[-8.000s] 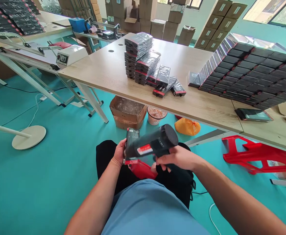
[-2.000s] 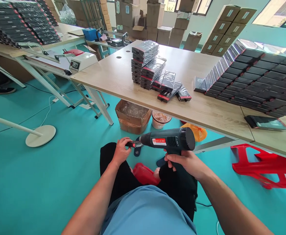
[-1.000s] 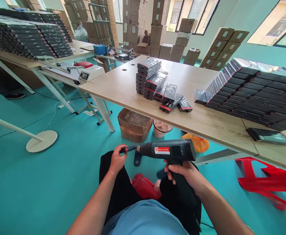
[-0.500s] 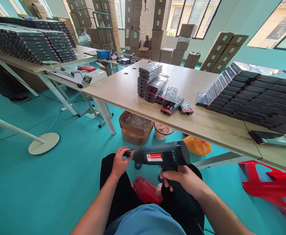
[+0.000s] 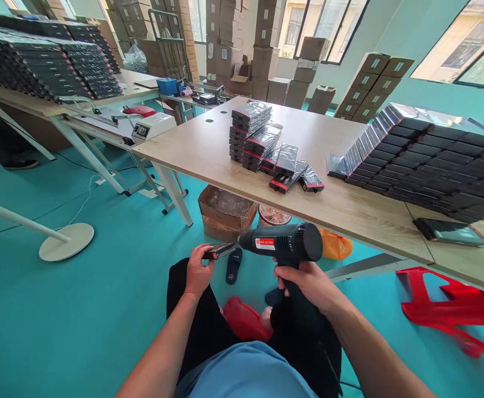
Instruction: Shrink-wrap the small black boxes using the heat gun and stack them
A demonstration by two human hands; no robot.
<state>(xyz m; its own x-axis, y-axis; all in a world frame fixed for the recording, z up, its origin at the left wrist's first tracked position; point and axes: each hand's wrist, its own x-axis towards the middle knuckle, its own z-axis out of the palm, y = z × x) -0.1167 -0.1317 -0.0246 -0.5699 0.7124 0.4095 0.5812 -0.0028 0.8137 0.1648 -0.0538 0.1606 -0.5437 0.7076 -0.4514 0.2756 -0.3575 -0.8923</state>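
Black box (image 5: 219, 251) in left hand (image 5: 199, 269), fingers closed on one end, held well short of table (image 5: 192, 146). Right hand (image 5: 304, 281) wrapped round handle of heat gun (image 5: 285, 243); nozzle (image 5: 247, 240) at box's free end, contact can't tell. Looks like heat-shrink pass; next move probably calls for rotating box for even heat. Versus half second ago: nozzle no longer overlaps box, more of box shows.

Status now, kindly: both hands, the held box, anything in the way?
Left hand: gripping box. Right hand: gripping heat gun, nozzle close to box. No obstruction seen between them.
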